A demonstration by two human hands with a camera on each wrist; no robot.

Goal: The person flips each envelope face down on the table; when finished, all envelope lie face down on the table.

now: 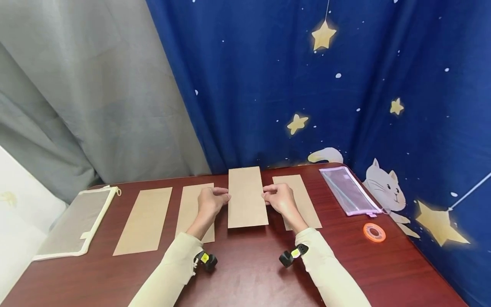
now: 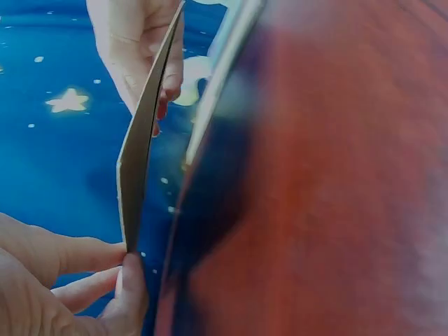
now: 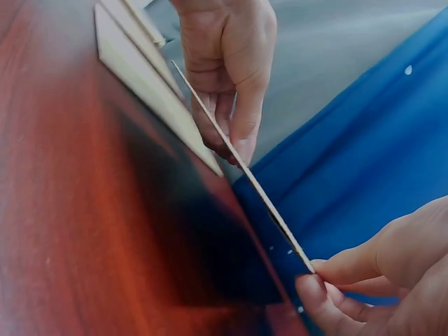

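A tan rectangular cardboard sheet (image 1: 247, 198) is held just above the dark red table by both hands. Its left edge is pinched between thumb and fingers of my left hand (image 1: 211, 201), and its right edge between those of my right hand (image 1: 281, 198). From the left wrist view, the sheet (image 2: 140, 168) appears nearly edge-on, lifted off the tabletop. The right wrist view likewise shows the thin edge of the sheet (image 3: 241, 168), with the right hand (image 3: 392, 273) at the near side and the left hand (image 3: 231, 56) at the far side.
Two similar cardboard sheets lie at left, an outer one (image 1: 143, 221) and an inner one (image 1: 188, 209) partly under the left arm. Another sheet (image 1: 301, 196) lies by the right hand. Zip pouches, cream (image 1: 69, 228) and purple (image 1: 349, 189), flank them; an orange ring (image 1: 374, 232) lies at right.
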